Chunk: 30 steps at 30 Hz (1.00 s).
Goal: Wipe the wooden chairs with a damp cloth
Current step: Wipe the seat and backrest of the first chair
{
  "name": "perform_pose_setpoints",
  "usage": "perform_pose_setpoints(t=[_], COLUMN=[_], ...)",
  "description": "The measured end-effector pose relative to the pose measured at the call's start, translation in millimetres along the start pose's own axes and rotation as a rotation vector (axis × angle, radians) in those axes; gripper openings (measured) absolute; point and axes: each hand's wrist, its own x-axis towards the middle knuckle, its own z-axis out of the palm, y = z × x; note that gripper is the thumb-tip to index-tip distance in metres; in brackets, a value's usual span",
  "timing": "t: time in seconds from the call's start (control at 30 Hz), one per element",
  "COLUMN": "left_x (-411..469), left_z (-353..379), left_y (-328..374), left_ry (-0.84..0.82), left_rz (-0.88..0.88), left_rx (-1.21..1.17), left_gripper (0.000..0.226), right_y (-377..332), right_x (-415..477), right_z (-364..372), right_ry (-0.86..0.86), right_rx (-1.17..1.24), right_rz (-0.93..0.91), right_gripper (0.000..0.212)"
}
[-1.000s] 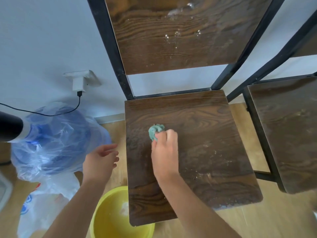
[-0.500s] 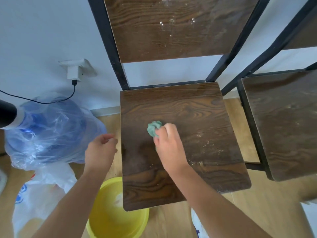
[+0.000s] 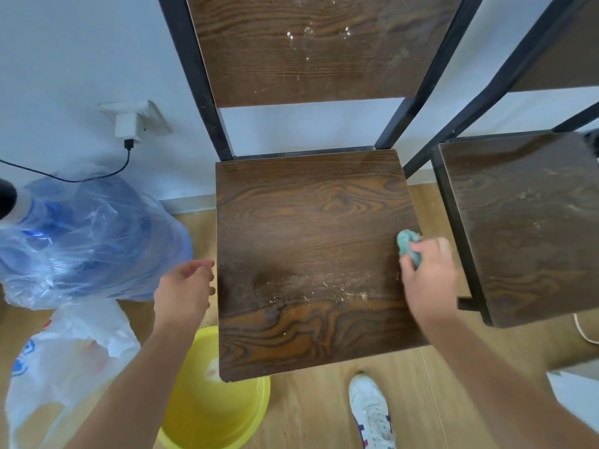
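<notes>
A dark wooden chair [image 3: 308,222] with a black metal frame stands in front of me, its seat dusted with pale crumbs near the front. My right hand [image 3: 429,277] presses a small crumpled teal cloth [image 3: 407,245] at the seat's right edge. My left hand [image 3: 184,291] hovers beside the seat's left edge, fingers loosely apart, holding nothing. A second wooden chair [image 3: 531,228] stands close on the right, its seat dusty too.
A yellow basin [image 3: 207,416] sits on the wood floor, partly under the seat's front left corner. A blue water jug in clear plastic [image 3: 87,241] and a white plastic bag [image 3: 64,367] lie left. A plugged charger [image 3: 129,128] hangs on the wall. My white shoe [image 3: 371,413] is below.
My right hand slid the cloth from the seat's left-middle across to its right edge. The left hand stayed beside the seat's left edge. The camera view shifted slightly.
</notes>
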Motion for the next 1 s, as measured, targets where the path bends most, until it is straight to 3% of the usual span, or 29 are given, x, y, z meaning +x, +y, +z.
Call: perform_pose_setpoints(t=[0.17,0.3,0.43,0.57,0.7,0.8,0.87,1.0], left_x=[0,1,4,2,-1,-5,-8,-10], left_z=[-6,-16,-26,-29,-19,-8,-4,-8], left_y=[-15,-21,-24,-21,-21,-23,-23,-25], left_ry=[-0.100,-0.095,-0.031,-0.011,-0.066,-0.124,-0.142,-0.154], left_rz=[-0.016,-0.034,-0.016,-0.017,-0.008,-0.018,-0.046,-0.088], left_rx=[-0.081,-0.146,-0.160,-0.147,-0.131,-0.134,-0.176,-0.203], left_gripper=[0.022,0.026,0.024,0.030,0.024,0.022,0.021,0.024], right_y=[-98,-171,-235,-247,-221,-184,-154,-92], right_x=[-67,-103,-119,-104,-99,-77,-57,-10], right_z=[43,73,98,106,101,92,73,33], right_ry=[-0.018,-0.256,-0.319,-0.316,-0.300,-0.271,-0.200,-0.012], right_rx=[0.189,0.281,0.277,0.107,0.067,0.195,0.157,0.053], right_rz=[-0.138,-0.199,-0.522,-0.731,-0.745,-0.467,-0.327,-0.189], right_gripper=[0.017,0.013,0.013,0.030,0.027,0.016,0.014,0.032])
